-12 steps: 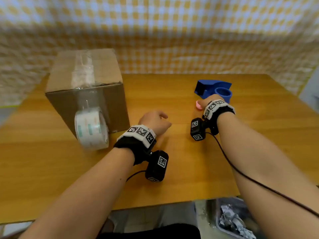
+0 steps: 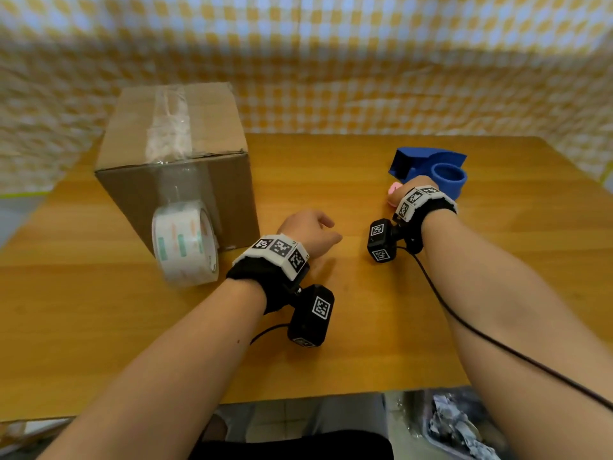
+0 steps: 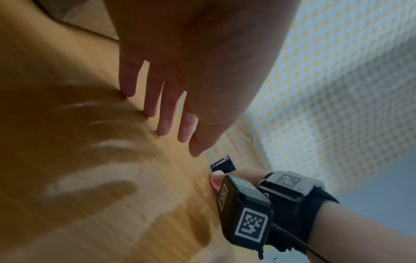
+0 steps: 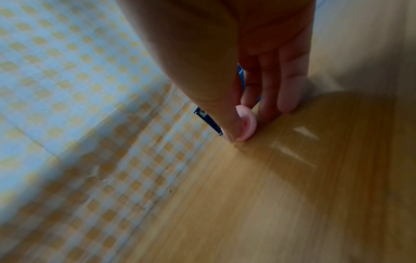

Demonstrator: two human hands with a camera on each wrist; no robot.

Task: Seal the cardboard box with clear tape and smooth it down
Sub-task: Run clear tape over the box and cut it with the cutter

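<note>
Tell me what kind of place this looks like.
Probably a small staged packing or recording bench rather than a real warehouse. A wooden table stands in front of a yellow checked cloth backdrop, and on it are only a taped cardboard box, a roll of clear tape and a blue tape dispenser.

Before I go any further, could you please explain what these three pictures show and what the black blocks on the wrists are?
These are a person's bare hands, not a machine. The black blocks are wrist-worn cameras. The wide picture comes from a head-worn camera; the other two look along each hand.

On the wooden table stands a cardboard box with clear tape over its top. A tape roll hangs against its front. Farther right sits a blue tape dispenser.

The left hand holds nothing, its fingers straight and touching the table in its wrist view. The right hand pinches a small pink object against the table; I cannot tell what it is.
</note>
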